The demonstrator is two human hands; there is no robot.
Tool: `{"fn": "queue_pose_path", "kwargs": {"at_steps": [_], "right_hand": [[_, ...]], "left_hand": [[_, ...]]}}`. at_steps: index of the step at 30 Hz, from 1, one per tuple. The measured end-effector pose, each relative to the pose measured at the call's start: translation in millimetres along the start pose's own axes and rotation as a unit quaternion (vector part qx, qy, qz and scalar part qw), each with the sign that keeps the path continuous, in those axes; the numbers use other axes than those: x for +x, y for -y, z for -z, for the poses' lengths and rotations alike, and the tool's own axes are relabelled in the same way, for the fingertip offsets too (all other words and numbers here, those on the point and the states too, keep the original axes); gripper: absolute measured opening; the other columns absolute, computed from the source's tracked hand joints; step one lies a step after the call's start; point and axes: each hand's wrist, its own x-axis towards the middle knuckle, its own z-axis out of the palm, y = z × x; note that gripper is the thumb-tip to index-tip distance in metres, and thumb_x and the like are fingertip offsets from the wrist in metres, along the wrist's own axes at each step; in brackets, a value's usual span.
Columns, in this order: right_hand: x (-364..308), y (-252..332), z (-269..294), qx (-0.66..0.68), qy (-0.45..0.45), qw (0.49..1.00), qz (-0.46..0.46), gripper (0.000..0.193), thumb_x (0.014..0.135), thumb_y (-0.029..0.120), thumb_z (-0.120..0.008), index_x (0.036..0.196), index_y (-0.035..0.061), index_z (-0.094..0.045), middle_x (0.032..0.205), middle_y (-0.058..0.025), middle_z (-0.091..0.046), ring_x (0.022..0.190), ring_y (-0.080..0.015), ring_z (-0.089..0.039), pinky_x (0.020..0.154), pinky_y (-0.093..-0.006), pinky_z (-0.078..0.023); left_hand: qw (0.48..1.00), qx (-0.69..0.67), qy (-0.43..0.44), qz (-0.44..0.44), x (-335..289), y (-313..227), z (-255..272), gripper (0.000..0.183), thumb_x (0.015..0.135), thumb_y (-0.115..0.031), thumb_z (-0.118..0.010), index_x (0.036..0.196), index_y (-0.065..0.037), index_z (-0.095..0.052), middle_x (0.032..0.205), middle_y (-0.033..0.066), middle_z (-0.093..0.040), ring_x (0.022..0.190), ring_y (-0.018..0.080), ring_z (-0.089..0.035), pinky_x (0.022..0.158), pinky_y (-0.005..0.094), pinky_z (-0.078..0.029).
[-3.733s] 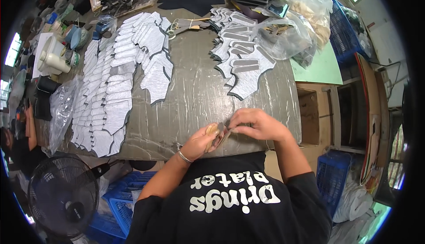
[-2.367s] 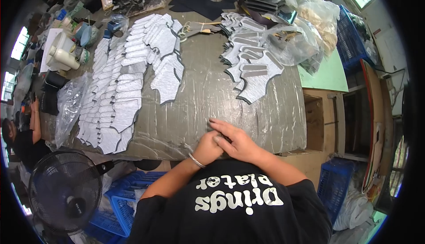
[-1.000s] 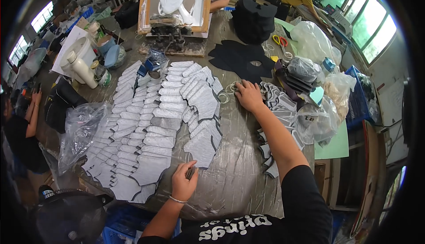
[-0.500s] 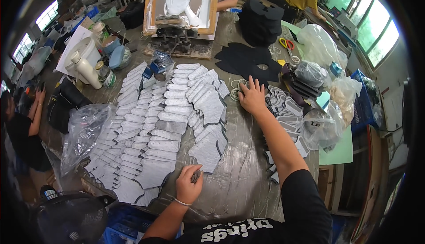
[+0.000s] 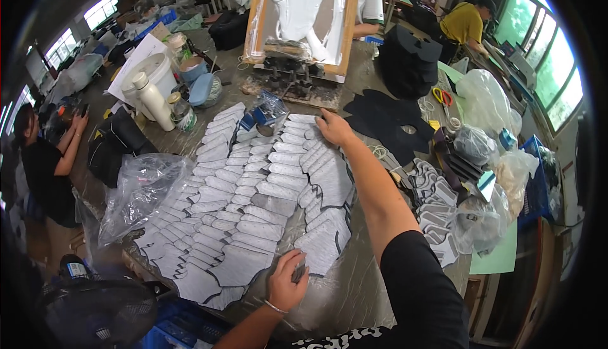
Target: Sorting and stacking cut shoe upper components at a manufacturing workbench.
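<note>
Overlapping rows of light-grey, dark-edged fabric pieces [image 5: 253,235] cover the middle of the table. At the near edge of these rows, my left hand [image 5: 287,284] is curled around a small dark thing that I cannot make out. My right arm reaches over the table, and my right hand [image 5: 334,127] rests at the far right end of the rows, against the pieces there. Its fingers point down and their tips are mostly hidden, so a grip cannot be told. Just right of that hand lie flat black cut pieces [image 5: 373,121].
A wooden-framed screen [image 5: 345,32] with white paste stands at the back. At right are more grey pieces [image 5: 437,184], scissors [image 5: 443,99] and plastic bags [image 5: 484,96]. A bottle [image 5: 152,102], bucket and clear bag [image 5: 142,187] stand left; a fan [image 5: 95,311] is near left. Other people are nearby.
My right hand has moved left from the rubber bands by the black pieces to the far end of the grey rows. My left hand stays curled near the front; the whole view has shifted.
</note>
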Motion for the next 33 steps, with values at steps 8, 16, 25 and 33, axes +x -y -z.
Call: {"fn": "queue_pose_path", "kwargs": {"at_steps": [8,16,25,33], "right_hand": [[-7,-27,23,-0.067,-0.035,0.997,0.002,0.035,0.079,0.03,-0.057,0.098,0.005,-0.073,0.098,-0.0213,-0.068,0.094,-0.0383,-0.065,0.085,-0.0447,-0.052],[-21,-9,24,-0.084,0.06,0.995,-0.006,0.034,0.077,0.035,-0.056,0.089,0.0094,-0.074,0.092,-0.0189,-0.07,0.09,-0.0384,-0.066,0.084,-0.0461,-0.051],[-72,-12,26,-0.038,0.023,0.997,0.057,0.032,0.073,0.03,-0.058,0.085,0.0038,-0.07,0.086,-0.0197,-0.069,0.086,-0.0392,-0.065,0.079,-0.048,-0.05],[-122,0,48,-0.073,0.007,0.997,0.01,0.03,0.074,0.026,-0.053,0.087,0.0051,-0.072,0.089,-0.0198,-0.069,0.089,-0.0379,-0.065,0.085,-0.0476,-0.049]], "left_hand": [[0.999,-0.02,0.019,0.034,13,-7,6,0.036,0.08,-0.002,-0.067,0.115,0.002,-0.061,0.123,0.0222,-0.058,0.109,0.0368,-0.06,0.092,0.0386,-0.048],[0.994,0.043,0.072,0.068,34,1,2,0.043,0.086,-0.012,-0.063,0.125,0.003,-0.055,0.134,0.0291,-0.051,0.118,0.0443,-0.054,0.097,0.0408,-0.046],[0.988,0.037,0.128,0.073,10,-22,-6,0.036,0.085,-0.012,-0.064,0.119,0.0,-0.061,0.128,0.0221,-0.058,0.112,0.0378,-0.06,0.092,0.0375,-0.05],[0.996,0.047,0.065,0.04,8,-8,-8,0.036,0.088,-0.013,-0.059,0.122,-0.002,-0.057,0.118,0.0203,-0.061,0.104,0.0396,-0.061,0.085,0.042,-0.05]]}}
